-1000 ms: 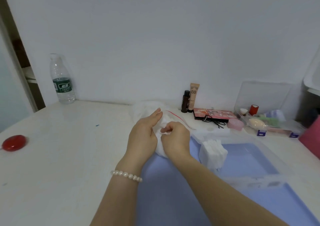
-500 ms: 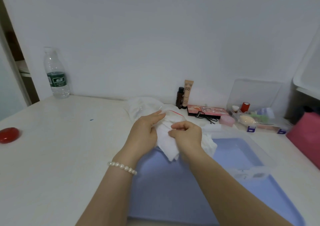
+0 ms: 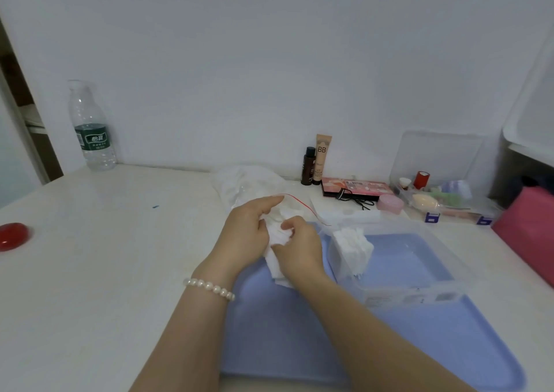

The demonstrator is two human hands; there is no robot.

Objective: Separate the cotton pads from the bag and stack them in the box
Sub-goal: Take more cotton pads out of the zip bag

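A clear zip bag with a red seal line lies at the far edge of the blue tray, with white cotton pads bunched in it. My left hand grips the bag from the left, index finger stretched along its top. My right hand pinches the pads at the bag's mouth. A stack of white cotton pads stands at the left end of the clear plastic box on the tray.
A water bottle stands at the back left, a red round object at the left edge. Against the wall are a BB tube, dark bottle, palette, pink jar and a clear organiser. Crumpled plastic lies behind my hands.
The stack of pads shows again in the box beside my right hand. My right hand has drawn back toward my left on the bag. The view shifted slightly.
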